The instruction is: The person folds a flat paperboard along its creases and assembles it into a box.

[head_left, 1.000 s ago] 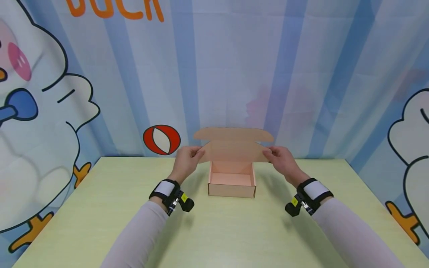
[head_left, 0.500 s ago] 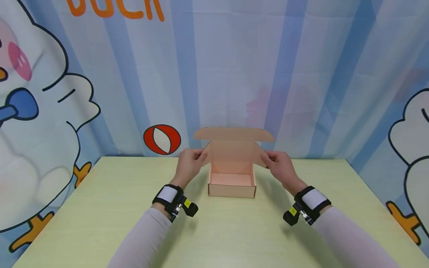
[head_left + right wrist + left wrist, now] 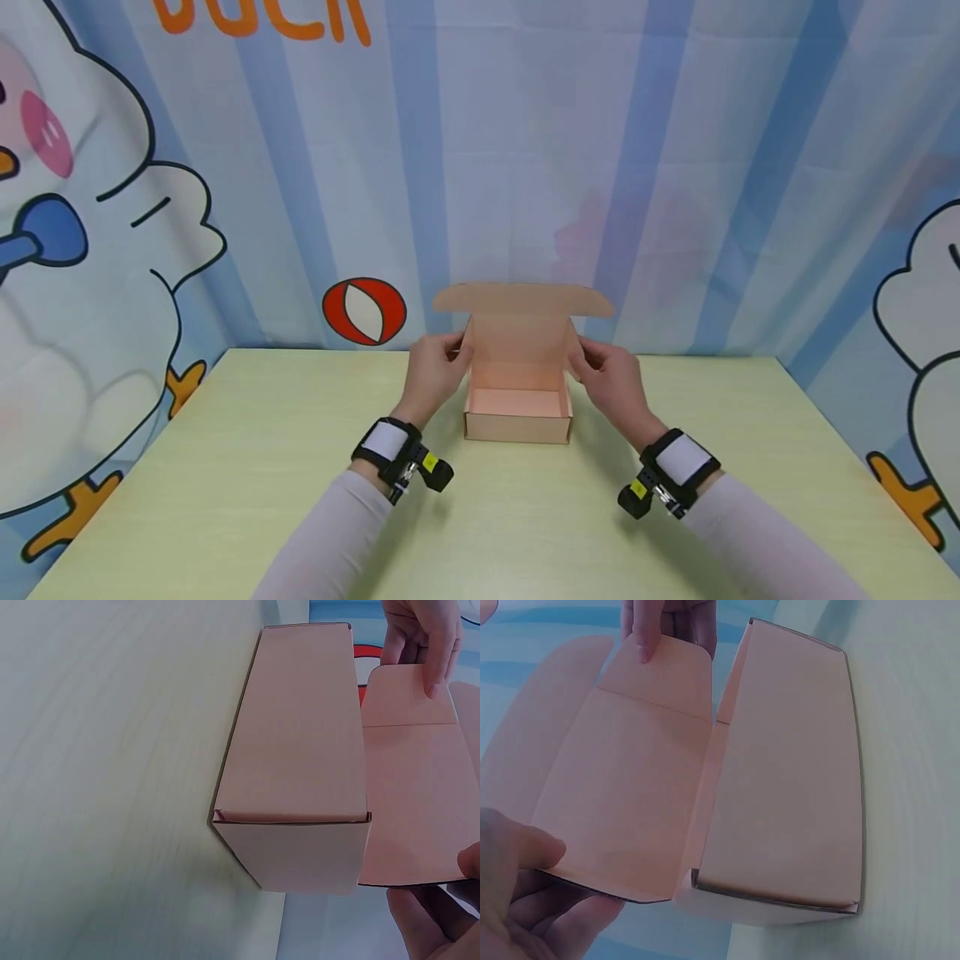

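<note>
A small open cardboard box (image 3: 517, 428) sits on the table, its lid (image 3: 517, 340) standing up at the back. Along the lid's top runs a wide tuck flap (image 3: 523, 298) with rounded ends. My left hand (image 3: 435, 373) pinches the lid's left side flap (image 3: 401, 694) between thumb and fingers. On the opposite side, the right side flap (image 3: 664, 671) is pinched by my right hand (image 3: 613, 385). Both side flaps are folded forward from the lid. Inside, the part of the box floor that shows in the head view is bare.
The pale yellow table (image 3: 510, 517) extends in front of the box and to both sides. Close behind it hangs a blue striped curtain (image 3: 517, 167) printed with cartoon ducks and a red-and-white ball (image 3: 365, 312). Each wrist wears a strapped black camera.
Both hands have moved inward, toward each other, turning the lid's side flaps forward from spread out to folded in. The box and raised lid have stayed in place.
</note>
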Demonstrator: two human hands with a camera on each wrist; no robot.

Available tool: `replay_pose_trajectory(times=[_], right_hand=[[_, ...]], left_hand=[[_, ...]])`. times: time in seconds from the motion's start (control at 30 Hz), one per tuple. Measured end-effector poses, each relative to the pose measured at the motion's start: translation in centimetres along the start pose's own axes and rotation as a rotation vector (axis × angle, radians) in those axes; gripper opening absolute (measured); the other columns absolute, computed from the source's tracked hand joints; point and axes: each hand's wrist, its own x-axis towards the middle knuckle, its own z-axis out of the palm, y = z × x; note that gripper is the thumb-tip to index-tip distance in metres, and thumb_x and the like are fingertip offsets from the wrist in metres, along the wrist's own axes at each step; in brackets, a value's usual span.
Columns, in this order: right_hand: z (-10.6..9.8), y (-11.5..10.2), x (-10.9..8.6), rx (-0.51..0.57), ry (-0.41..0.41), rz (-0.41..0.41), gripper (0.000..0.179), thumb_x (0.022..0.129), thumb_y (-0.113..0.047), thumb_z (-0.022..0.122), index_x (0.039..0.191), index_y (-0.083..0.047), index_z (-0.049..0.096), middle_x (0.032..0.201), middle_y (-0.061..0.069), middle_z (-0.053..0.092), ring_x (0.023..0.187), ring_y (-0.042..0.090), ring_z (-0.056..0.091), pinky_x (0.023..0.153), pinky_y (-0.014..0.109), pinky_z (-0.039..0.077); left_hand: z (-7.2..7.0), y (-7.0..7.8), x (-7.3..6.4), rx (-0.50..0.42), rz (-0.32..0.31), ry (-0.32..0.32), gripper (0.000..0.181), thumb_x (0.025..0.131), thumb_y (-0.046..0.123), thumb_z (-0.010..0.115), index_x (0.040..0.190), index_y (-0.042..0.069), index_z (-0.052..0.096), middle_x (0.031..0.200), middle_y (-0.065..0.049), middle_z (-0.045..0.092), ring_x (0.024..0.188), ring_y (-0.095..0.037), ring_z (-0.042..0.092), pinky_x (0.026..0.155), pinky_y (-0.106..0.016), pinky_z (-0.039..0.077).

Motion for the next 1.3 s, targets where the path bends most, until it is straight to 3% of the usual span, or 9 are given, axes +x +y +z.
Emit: replay_pose_trajectory(times=[0.47, 0.77, 1.13, 1.3], right_hand=[[1.1, -0.9, -0.2, 0.039, 0.028, -0.001, 0.043, 0.096, -0.022, 0.065, 0.136, -0.008, 0.06, 0.114, 0.018, 0.073, 0.096, 0.028, 0.072, 0.075, 0.033, 0.061], [1.6, -1.4, -0.4, 0.005, 0.056, 0.01, 0.044, 0.095, -0.025, 0.067, 0.135, -0.01, 0.061, 0.114, 0.016, 0.073, 0.091, 0.026, 0.073, 0.072, 0.031, 0.061], [2.1, -1.8, -0.4, -0.049, 0.087, 0.049, 0.044, 0.095, -0.028, 0.066, 0.136, -0.01, 0.061, 0.111, 0.016, 0.074, 0.086, 0.025, 0.072, 0.068, 0.03, 0.06], [2.0, -1.8, -0.3, -0.041, 0.08, 0.023, 0.044, 0.096, -0.029, 0.065, 0.135, -0.009, 0.061, 0.11, 0.016, 0.074, 0.085, 0.025, 0.073, 0.066, 0.028, 0.059]], left_hand=[[0.8, 0.5, -0.2, 0.011, 0.017, 0.058, 0.026, 0.094, 0.015, 0.065, 0.116, 0.005, 0.073, 0.11, -0.014, 0.075, 0.096, -0.026, 0.075, 0.081, -0.039, 0.061], [1.2, 0.5, -0.3, 0.004, 0.004, 0.091, 0.026, 0.092, 0.015, 0.067, 0.115, 0.005, 0.074, 0.109, -0.014, 0.075, 0.096, -0.026, 0.075, 0.081, -0.039, 0.061], [2.0, 0.8, -0.3, -0.021, 0.039, 0.149, 0.022, 0.093, 0.013, 0.065, 0.11, 0.004, 0.076, 0.105, -0.014, 0.076, 0.093, -0.026, 0.075, 0.08, -0.038, 0.061], [1.8, 0.8, -0.4, -0.03, 0.024, 0.16, 0.022, 0.093, 0.016, 0.066, 0.108, 0.005, 0.077, 0.102, -0.013, 0.077, 0.092, -0.026, 0.075, 0.078, -0.039, 0.061]])
